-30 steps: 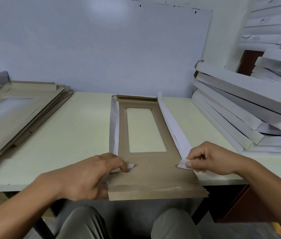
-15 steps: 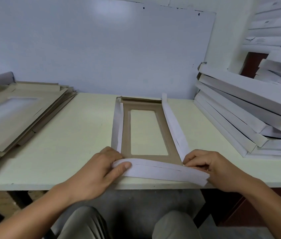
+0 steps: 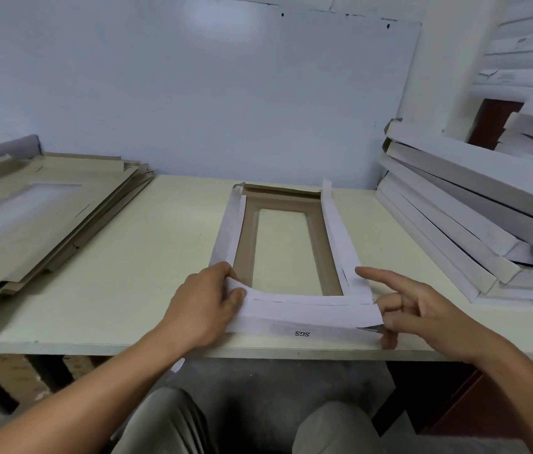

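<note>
Pale table (image 3: 127, 257) runs wall to wall. On your left lies a stack of flat brown blanks (image 3: 29, 224); on your right, a leaning stack of folded white boxes (image 3: 455, 208). Centre, just at the near edge, sits the windowed box blank (image 3: 245, 244), brown side up, with the table showing through the cut-out. Its left side wall (image 3: 225, 237) and right side wall (image 3: 337, 237) stand raised, white outside. The near flap (image 3: 304, 314) is folded up and over across the front, "SGS" print facing you. Your left hand (image 3: 202, 306) pinches the flap's left corner, thumb on top and fingers behind the wall. Your right hand (image 3: 428, 309) is at the right corner: index finger (image 3: 379, 276) is straight and lifted clear, the other fingers are curled against the flap's end. You cannot tell here whether the thumb truly pinches it. Step in hand, by my reading: closing the front wall. The next move likely calls for tucking both ends inside the side walls, then pressing the flap down evenly so the corners lock square.
</note>
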`<control>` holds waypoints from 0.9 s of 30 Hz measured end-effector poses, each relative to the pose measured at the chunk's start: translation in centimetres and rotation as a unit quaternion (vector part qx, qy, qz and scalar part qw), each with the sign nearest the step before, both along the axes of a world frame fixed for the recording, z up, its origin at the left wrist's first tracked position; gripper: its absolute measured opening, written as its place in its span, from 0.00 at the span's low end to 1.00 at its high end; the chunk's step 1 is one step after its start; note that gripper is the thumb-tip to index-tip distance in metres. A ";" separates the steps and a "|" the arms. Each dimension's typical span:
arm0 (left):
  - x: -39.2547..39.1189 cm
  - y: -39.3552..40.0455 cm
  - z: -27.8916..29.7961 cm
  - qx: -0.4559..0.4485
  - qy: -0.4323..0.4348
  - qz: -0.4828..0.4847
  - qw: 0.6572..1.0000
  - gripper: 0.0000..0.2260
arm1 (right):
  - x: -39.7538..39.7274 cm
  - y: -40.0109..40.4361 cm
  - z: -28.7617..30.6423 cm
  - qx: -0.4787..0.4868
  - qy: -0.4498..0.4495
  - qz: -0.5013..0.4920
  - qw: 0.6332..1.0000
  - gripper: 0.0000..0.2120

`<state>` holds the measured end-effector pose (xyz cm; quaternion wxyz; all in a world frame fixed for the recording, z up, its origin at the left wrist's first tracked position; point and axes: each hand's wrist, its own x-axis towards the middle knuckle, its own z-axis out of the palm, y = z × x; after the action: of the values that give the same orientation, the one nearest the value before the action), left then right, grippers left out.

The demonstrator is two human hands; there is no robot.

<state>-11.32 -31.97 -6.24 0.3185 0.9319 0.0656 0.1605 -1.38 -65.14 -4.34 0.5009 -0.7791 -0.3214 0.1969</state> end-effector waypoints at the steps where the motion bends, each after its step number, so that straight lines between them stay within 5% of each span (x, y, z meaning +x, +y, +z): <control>1: 0.1 -0.1 0.0 0.001 0.006 0.007 1.000 0.04 | -0.2 0.0 0.0 0.006 0.007 0.006 1.000 0.33; 3: 0.1 -0.3 -0.2 0.004 0.008 0.016 1.000 0.10 | -0.5 0.4 -0.2 -0.020 -0.021 0.002 1.000 0.29; 6: 0.0 -0.5 -0.2 0.012 0.000 0.012 1.000 0.15 | -1.0 1.3 -0.6 -0.141 -0.179 -0.031 0.973 0.18; 10: 0.2 -0.3 0.2 0.052 0.027 0.009 0.998 0.06 | -1.9 2.4 -0.5 -0.212 -0.292 -0.043 0.932 0.04; 12: 0.2 -0.4 0.2 0.101 0.040 0.016 0.994 0.02 | -2.1 2.7 -0.2 -0.261 -0.318 -0.049 0.910 0.05; 15: 0.0 -0.7 -0.2 0.223 -0.008 0.016 0.975 0.10 | -2.5 3.6 0.0 -0.322 -0.352 -0.029 0.879 0.12; 21: -1.5 -3.3 0.2 0.179 -0.002 -0.276 0.944 0.11 | -3.4 6.7 -0.6 -0.291 -0.423 0.018 0.858 0.18; 24: -1.1 -4.0 0.0 0.203 0.001 -0.281 0.938 0.17 | -4.4 9.0 -1.6 -0.201 -0.419 0.034 0.885 0.14; 27: -1.3 -3.2 -0.1 0.222 -0.016 -0.267 0.938 0.10 | -4.0 9.9 -2.1 -0.162 -0.369 0.093 0.911 0.12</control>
<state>-12.62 -35.19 -6.36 0.1358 0.9594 -0.2283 0.0947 -5.35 -55.20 -6.40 0.1932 -0.8332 -0.5181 -0.0092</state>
